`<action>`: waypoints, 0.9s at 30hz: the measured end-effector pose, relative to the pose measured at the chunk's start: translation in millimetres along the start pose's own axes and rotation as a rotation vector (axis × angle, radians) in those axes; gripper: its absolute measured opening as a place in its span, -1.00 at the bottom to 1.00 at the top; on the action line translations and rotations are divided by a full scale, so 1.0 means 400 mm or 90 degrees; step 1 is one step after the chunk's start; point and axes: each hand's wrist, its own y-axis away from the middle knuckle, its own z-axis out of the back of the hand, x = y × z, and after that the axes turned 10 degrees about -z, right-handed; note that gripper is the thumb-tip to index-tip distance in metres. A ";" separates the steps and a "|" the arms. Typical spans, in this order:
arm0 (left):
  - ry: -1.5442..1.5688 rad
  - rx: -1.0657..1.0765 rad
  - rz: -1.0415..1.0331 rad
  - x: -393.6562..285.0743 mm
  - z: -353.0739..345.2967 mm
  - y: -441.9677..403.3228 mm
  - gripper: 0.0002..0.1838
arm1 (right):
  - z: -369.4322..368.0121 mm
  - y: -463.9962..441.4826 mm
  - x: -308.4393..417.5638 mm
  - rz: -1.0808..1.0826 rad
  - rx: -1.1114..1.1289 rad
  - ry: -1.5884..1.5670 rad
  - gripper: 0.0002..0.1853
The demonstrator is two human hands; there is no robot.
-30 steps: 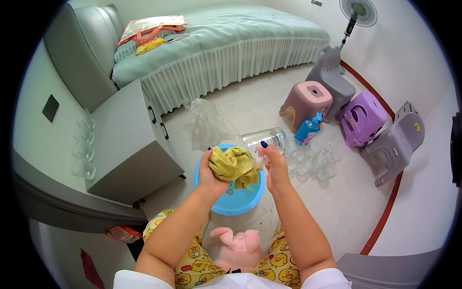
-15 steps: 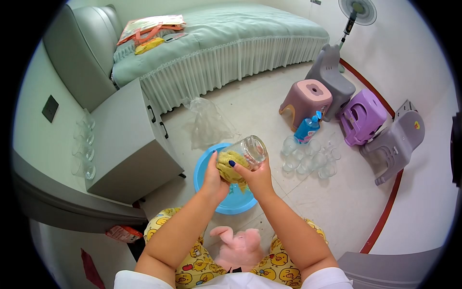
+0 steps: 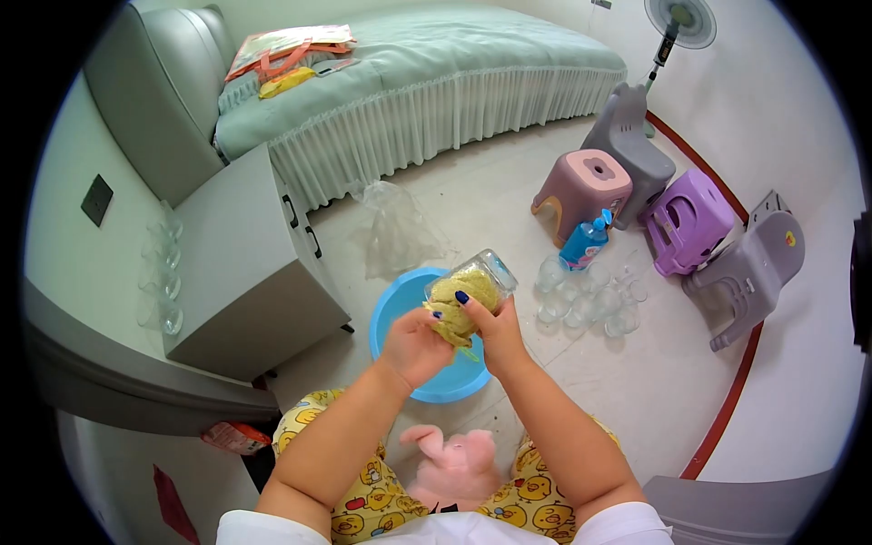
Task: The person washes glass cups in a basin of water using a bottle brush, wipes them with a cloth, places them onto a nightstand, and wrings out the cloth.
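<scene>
A clear glass jar [image 3: 495, 270] is held tilted above the blue basin [image 3: 386, 313], its base toward the upper right. Yellow-green cloth [image 3: 463, 300] covers much of its near side. My right hand [image 3: 501, 334] grips the jar and cloth from the right, its thumb lying over the cloth. On the left, my left hand [image 3: 416, 345] has its fingers curled against the lower part of the cloth; some fingertips are hidden. A small green loop hangs from the cloth over the basin.
Several clear glasses [image 3: 590, 298] stand on the floor to the right, beside a blue soap bottle [image 3: 583, 243]. More glasses [image 3: 163, 277] line the grey cabinet [image 3: 236, 272]. A plastic bag [image 3: 395, 227] lies behind the basin. Stools [image 3: 581, 186] stand further right. A pink plush toy [image 3: 454, 468] sits between my legs.
The jar has turned and shifted slightly right, and the cloth now covers more of its side. My left hand has moved down from the jar's side onto the lower cloth.
</scene>
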 end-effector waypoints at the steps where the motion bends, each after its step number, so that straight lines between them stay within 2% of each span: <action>1: 0.017 -0.018 -0.014 0.008 -0.001 0.003 -0.56 | 0.001 -0.006 -0.009 -0.002 0.014 -0.040 -0.48; 3: 0.032 -0.037 -0.029 0.017 -0.008 0.006 -0.54 | -0.002 0.007 -0.013 -0.030 0.012 -0.059 -0.54; 6: 0.048 0.009 -0.029 0.021 -0.015 0.008 -0.54 | -0.018 0.020 -0.017 -0.055 -0.010 -0.081 -0.63; 8: -0.023 -0.031 -0.022 0.025 -0.010 0.006 -0.55 | -0.022 0.029 -0.016 -0.054 -0.032 -0.086 -0.65; 15: -0.186 -0.023 -0.012 0.039 -0.030 0.003 -0.57 | -0.008 0.015 -0.011 -0.022 -0.054 -0.097 -0.70; 17: -0.274 0.022 0.014 0.042 -0.031 0.005 -0.50 | -0.003 0.017 -0.011 -0.027 -0.083 -0.092 -0.71; 18: -0.275 0.023 0.016 0.049 -0.027 0.007 -0.50 | 0.003 0.021 -0.002 -0.097 -0.109 -0.118 -0.70; 19: -0.410 0.027 0.012 0.062 -0.020 0.011 -0.49 | 0.009 0.023 0.006 -0.166 -0.135 -0.144 -0.68; 20: -0.544 0.031 0.006 0.075 -0.013 0.013 -0.48 | 0.019 0.017 0.002 -0.164 -0.136 -0.145 -0.68; 21: -0.544 0.032 0.006 0.086 -0.006 0.014 -0.48 | 0.029 0.009 -0.003 -0.206 -0.126 -0.234 -0.65; 22: -0.660 0.090 -0.029 0.095 0.002 0.014 -0.49 | 0.035 0.005 -0.007 -0.248 -0.115 -0.324 -0.62; 23: -0.776 0.148 -0.065 0.100 0.006 0.015 -0.49 | 0.041 0.007 -0.009 -0.264 -0.089 -0.324 -0.55; 24: -0.774 0.146 -0.062 0.097 -0.003 0.017 -0.49 | 0.041 0.011 -0.004 -0.266 -0.092 -0.325 -0.55; 26: -1.073 0.296 -0.192 0.081 -0.028 0.011 -0.49 | 0.041 0.012 0.010 -0.279 -0.018 -0.347 -0.49; 27: -1.119 0.343 -0.249 0.076 -0.027 0.001 -0.46 | 0.036 0.015 0.020 -0.276 -0.017 -0.344 -0.49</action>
